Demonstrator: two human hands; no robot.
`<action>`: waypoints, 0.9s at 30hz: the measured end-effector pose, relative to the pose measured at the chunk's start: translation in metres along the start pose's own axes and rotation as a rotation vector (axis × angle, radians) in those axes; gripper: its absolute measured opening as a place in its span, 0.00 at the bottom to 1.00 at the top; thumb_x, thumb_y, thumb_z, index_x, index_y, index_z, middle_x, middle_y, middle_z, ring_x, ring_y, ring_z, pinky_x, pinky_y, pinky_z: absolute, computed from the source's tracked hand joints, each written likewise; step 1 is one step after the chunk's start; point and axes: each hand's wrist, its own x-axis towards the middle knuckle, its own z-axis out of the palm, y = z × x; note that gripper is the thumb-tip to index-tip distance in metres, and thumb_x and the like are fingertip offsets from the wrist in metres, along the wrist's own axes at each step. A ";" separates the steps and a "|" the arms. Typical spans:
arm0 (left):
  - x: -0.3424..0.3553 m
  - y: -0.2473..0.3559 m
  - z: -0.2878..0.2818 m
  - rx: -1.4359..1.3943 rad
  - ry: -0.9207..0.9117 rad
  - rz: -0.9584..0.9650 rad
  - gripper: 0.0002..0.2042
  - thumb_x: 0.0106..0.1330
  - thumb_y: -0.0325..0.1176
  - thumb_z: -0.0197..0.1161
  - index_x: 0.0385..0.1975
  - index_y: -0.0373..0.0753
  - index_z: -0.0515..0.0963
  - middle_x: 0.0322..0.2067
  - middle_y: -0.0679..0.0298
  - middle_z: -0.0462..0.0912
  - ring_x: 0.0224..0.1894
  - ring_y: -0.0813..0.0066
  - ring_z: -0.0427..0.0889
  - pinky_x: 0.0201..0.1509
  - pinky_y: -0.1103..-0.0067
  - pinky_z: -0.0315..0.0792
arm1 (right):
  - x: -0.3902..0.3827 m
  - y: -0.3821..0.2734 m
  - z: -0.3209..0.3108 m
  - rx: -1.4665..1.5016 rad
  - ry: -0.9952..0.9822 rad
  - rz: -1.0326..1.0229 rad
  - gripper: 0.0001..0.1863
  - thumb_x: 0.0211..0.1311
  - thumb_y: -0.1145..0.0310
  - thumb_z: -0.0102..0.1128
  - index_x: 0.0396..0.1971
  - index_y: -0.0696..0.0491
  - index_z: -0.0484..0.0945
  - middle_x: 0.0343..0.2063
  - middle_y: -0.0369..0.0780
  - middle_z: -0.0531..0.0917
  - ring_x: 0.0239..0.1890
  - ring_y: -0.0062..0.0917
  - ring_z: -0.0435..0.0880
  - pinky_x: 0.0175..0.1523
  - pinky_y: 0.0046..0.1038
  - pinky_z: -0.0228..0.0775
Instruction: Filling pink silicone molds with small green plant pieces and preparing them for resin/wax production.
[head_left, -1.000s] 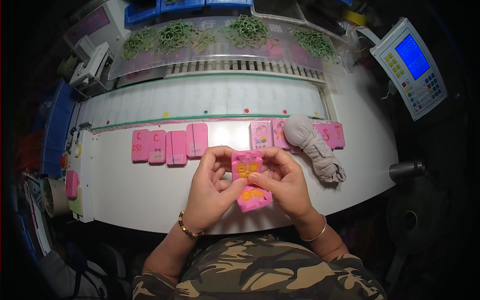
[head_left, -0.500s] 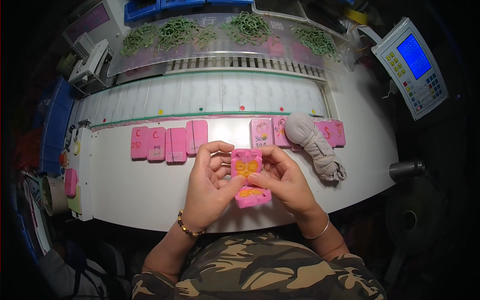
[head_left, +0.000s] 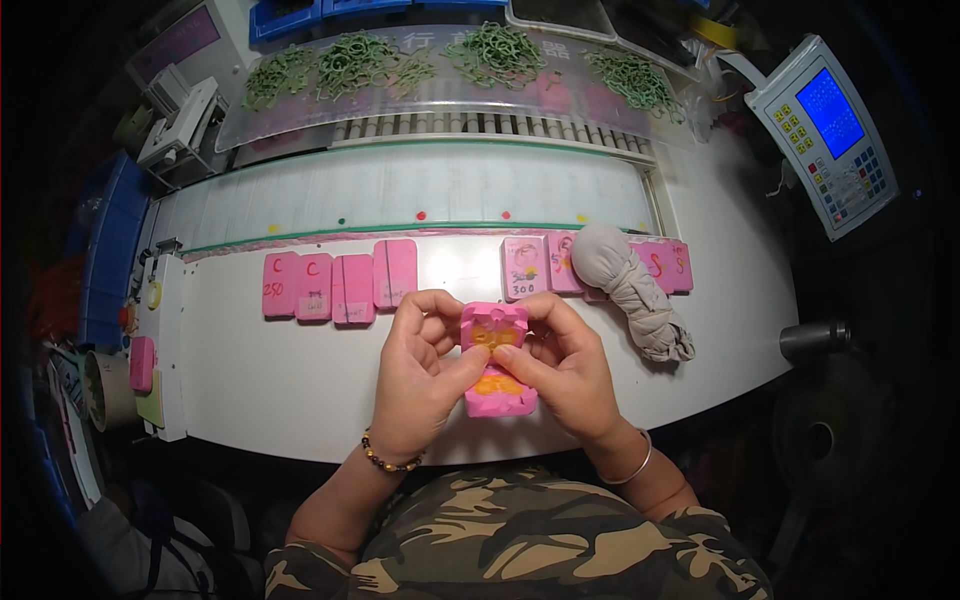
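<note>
Both my hands hold a pink rubber mould (head_left: 495,313) just above the white table, near its front edge. It is spread apart into an upper and a lower flap, with orange-yellow areas on the inner faces. My left hand (head_left: 425,365) grips its left side, the thumb pressed at the fold in the middle. Opposite it, my right hand (head_left: 570,375) grips the right side, its thumb beside the left one. The fingers behind the mould are partly hidden. Whether a small piece sits inside cannot be made out.
Pink mould blocks (head_left: 338,285) stand in a row at left, more (head_left: 524,268) at right. A grey cloth bundle (head_left: 635,290) lies across the right ones. Beyond runs a white conveyor (head_left: 400,190); green pieces (head_left: 495,55) lie in heaps behind. A control panel (head_left: 825,130) stands far right.
The mould's lower flap has opened out further and shows more of its inner face. My thumbs have shifted slightly on it. The coloured dots on the conveyor have moved left.
</note>
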 end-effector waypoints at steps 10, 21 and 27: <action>0.000 -0.002 -0.002 -0.009 0.033 -0.013 0.18 0.57 0.16 0.59 0.46 0.34 0.63 0.43 0.60 0.73 0.48 0.79 0.75 0.50 0.83 0.76 | -0.003 0.000 0.007 0.059 0.018 -0.012 0.14 0.60 0.82 0.59 0.46 0.61 0.72 0.40 0.36 0.76 0.36 0.09 0.74 0.36 0.12 0.70; -0.001 -0.004 0.000 -0.040 0.055 -0.005 0.20 0.59 0.16 0.60 0.50 0.33 0.62 0.45 0.58 0.73 0.49 0.76 0.75 0.54 0.80 0.73 | -0.001 -0.011 -0.002 0.016 -0.031 0.070 0.17 0.62 0.82 0.57 0.51 0.62 0.69 0.41 0.37 0.76 0.35 0.09 0.74 0.37 0.12 0.70; 0.000 0.002 0.004 0.018 -0.020 -0.022 0.22 0.58 0.15 0.60 0.51 0.34 0.61 0.45 0.59 0.72 0.51 0.76 0.75 0.52 0.81 0.75 | -0.001 -0.006 -0.002 0.040 0.015 0.057 0.18 0.61 0.82 0.58 0.51 0.62 0.69 0.40 0.36 0.75 0.33 0.08 0.73 0.37 0.11 0.68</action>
